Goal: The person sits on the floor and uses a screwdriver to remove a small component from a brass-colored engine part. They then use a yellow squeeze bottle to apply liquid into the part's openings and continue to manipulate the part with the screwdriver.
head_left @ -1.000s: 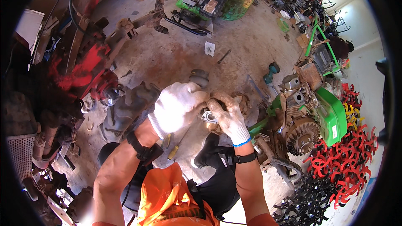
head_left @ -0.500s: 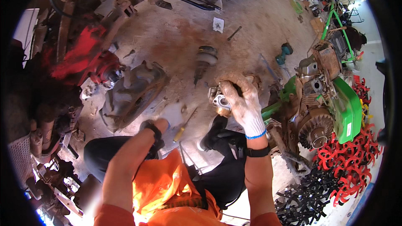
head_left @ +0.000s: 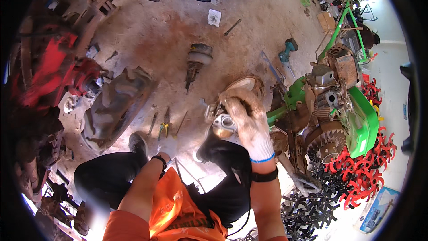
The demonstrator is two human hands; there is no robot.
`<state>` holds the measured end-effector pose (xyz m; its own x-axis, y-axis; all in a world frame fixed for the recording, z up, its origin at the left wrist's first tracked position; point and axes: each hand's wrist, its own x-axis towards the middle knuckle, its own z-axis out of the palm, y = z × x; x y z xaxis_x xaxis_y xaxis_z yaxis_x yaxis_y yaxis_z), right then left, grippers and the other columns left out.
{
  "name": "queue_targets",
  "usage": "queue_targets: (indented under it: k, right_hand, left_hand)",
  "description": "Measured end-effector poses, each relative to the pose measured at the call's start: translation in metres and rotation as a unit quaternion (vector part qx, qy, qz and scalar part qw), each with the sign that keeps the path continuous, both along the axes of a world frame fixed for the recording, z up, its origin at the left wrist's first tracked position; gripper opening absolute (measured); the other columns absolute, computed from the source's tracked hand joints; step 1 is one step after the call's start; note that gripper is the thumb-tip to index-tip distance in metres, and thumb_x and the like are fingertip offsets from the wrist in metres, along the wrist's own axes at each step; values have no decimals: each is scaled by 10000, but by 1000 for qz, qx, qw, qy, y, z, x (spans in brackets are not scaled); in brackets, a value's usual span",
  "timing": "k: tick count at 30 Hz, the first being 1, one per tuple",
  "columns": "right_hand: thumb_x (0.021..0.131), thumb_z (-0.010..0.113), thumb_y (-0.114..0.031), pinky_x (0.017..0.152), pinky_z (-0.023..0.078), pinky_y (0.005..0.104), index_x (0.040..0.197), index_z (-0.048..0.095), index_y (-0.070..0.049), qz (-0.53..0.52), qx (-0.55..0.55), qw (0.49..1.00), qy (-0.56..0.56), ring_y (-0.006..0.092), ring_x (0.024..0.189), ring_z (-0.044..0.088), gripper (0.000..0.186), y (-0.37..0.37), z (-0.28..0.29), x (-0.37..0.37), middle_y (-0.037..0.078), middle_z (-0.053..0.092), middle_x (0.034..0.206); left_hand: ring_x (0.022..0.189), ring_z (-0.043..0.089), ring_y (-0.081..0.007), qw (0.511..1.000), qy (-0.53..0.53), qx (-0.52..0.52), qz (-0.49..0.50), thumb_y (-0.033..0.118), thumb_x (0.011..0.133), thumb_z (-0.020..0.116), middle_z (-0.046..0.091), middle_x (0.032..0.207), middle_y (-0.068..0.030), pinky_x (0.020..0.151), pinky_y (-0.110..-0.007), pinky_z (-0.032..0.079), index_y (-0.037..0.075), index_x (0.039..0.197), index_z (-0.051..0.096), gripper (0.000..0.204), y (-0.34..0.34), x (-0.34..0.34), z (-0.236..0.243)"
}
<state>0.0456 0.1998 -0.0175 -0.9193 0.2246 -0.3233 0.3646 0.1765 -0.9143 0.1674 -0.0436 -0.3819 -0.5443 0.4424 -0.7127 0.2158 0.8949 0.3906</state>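
My right hand (head_left: 247,116), in a dirty white glove, grips a metal carburetor-like part (head_left: 225,125), its flanged opening facing up. A rusty round piece (head_left: 245,83) shows just beyond that hand, and I cannot tell whether it is attached. My gloved left hand (head_left: 168,145) is down low between my legs, at yellow-handled pliers (head_left: 164,128) and a thin rod-like tool (head_left: 180,125) on the concrete floor; its fingers are too indistinct to show whether they hold anything.
A dark molded cover (head_left: 113,107) and red machinery (head_left: 49,76) are left. Ahead lie a cylindrical power tool (head_left: 198,58), a rag (head_left: 214,17) and a teal drill (head_left: 287,51). A green-framed engine (head_left: 323,111) and red blade piles (head_left: 361,183) are right.
My left hand has let go of the carburetor-like part and moved down toward the floor tools. My right hand still holds the part. The view has shifted.
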Motion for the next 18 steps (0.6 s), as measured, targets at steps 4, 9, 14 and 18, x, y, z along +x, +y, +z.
queue_targets:
  k: [4, 9, 14, 18]
  right_hand:
    - [1074, 716, -181, 960, 565, 327, 1235, 768, 8, 33, 46, 997, 59, 184, 1081, 706, 254, 1, 4, -8, 104, 755, 1183]
    - [1076, 709, -269, 930, 570, 357, 1264, 771, -7, 23, 64, 995, 77, 205, 1028, 719, 328, -7, 10, -9, 124, 769, 1159]
    - [1076, 735, -363, 783, 630, 343, 1342, 753, -37, -4, 2, 999, 39, 182, 1003, 742, 422, -12, 16, -4, 106, 767, 1164]
    - [1081, 721, -363, 811, 625, 336, 1348, 751, -35, -12, -14, 999, 38, 176, 1025, 741, 424, -14, 21, 0, 110, 772, 1186]
  left_hand:
    - [1153, 740, -486, 992, -11, 79, 103, 131, 959, 658, 714, 1276, -288, 972, -546, 610, 106, 1379, 664, 420, -6, -45, 61]
    - [1109, 730, -460, 955, 162, 183, 165, 210, 955, 743, 733, 1209, -258, 963, -544, 586, 81, 1337, 668, 411, -32, -124, 179]
    - [1027, 763, -303, 846, 335, 389, 143, 96, 894, 802, 768, 1125, -176, 915, -412, 616, 8, 1206, 763, 327, -89, -183, 339]
    - [894, 720, -153, 682, 219, 569, 404, 181, 1017, 764, 776, 1121, -93, 796, -304, 588, 26, 1296, 701, 325, -117, -182, 408]
